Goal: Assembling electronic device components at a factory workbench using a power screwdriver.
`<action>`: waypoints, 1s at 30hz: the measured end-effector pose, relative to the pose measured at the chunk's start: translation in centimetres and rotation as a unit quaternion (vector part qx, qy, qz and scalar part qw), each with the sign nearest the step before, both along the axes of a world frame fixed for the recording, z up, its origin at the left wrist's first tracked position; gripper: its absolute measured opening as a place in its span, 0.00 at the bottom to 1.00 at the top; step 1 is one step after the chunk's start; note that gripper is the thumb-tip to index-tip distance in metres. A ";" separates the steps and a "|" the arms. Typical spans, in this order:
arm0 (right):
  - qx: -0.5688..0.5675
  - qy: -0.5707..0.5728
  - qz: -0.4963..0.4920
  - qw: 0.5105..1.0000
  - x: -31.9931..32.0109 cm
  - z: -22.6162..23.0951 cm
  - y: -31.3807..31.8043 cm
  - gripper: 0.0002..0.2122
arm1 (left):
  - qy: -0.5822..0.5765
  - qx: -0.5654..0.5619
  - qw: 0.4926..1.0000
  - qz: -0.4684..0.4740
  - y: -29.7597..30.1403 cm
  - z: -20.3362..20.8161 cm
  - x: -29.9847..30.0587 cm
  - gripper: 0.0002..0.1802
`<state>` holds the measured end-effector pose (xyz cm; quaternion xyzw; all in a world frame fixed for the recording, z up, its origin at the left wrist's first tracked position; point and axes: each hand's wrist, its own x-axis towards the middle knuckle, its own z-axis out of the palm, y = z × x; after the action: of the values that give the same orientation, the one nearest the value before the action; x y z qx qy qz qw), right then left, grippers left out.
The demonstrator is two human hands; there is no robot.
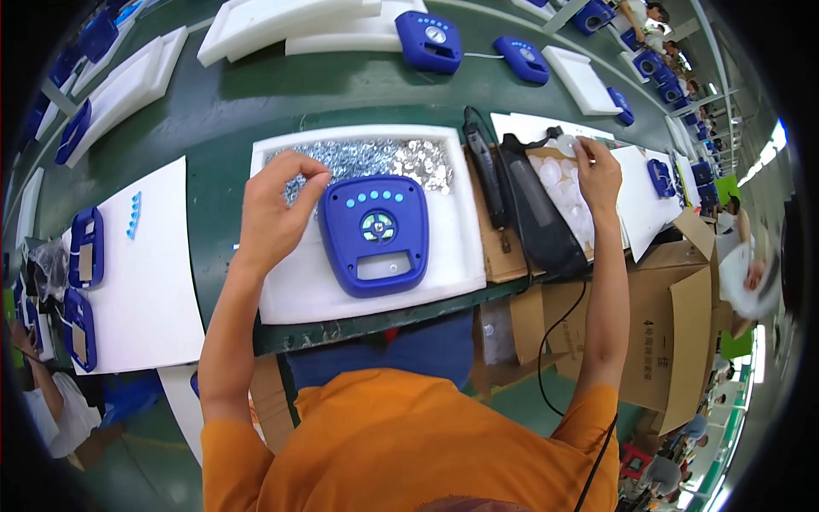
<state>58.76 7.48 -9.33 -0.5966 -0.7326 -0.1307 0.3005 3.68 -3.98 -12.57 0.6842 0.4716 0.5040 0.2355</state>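
A blue plastic housing lies face up in a white foam tray. It has a row of light blue buttons, a round middle opening with green-and-white parts, and a rectangular window. My left hand hovers at the housing's upper left corner, thumb and fingers pinched; anything between them is too small to make out. Small shiny metal pieces cover the tray's far side. Over to the right, my right hand pinches a translucent round disc above a pile of similar discs.
A black electric screwdriver and a black pouch lie between tray and discs. Cardboard boxes stand below at right. On the left, a white board carries a blue button strip. More blue housings sit across the bench.
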 end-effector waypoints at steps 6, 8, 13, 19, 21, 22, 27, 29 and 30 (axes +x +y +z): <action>-0.288 0.305 0.169 0.892 -18.6 1.5 -9.8 0.07 | 0.004 0.025 0.997 -0.068 -0.9 -0.5 1.2 0.04; -0.280 0.268 0.228 0.893 -22.2 0.8 -11.3 0.07 | 0.020 0.026 0.997 -0.066 -1.1 -0.4 1.4 0.04; -0.312 0.254 0.235 0.885 -26.5 -1.4 -11.6 0.08 | 0.042 0.000 0.996 -0.074 -1.7 0.4 1.5 0.04; -0.328 0.178 0.212 0.903 -28.0 -2.5 -11.0 0.09 | 0.052 0.052 0.995 -0.071 -1.7 -0.1 1.9 0.05; -0.307 0.173 0.197 0.915 -28.3 -2.1 -11.3 0.08 | 0.056 0.054 0.995 -0.069 -1.6 -0.2 1.7 0.05; -0.308 0.172 0.197 0.915 -28.2 -2.1 -11.3 0.08 | 0.060 0.056 0.994 -0.068 -1.6 -0.3 1.7 0.05; -0.178 0.222 0.191 0.939 -24.6 -1.8 -9.1 0.05 | 0.065 0.057 0.994 -0.063 -1.6 -0.1 1.7 0.05; -0.160 0.181 0.155 0.958 -22.7 -2.0 -7.9 0.04 | 0.068 0.055 0.994 -0.058 -1.7 0.0 1.5 0.05; -0.168 0.147 0.138 0.965 -21.6 -2.0 -7.4 0.04 | 0.066 0.050 0.995 -0.060 -1.7 0.1 1.5 0.05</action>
<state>37.11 0.08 -11.35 -0.5441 -0.7670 0.1260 0.3159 5.18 -5.73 -12.52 0.7537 0.4187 0.4657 0.1990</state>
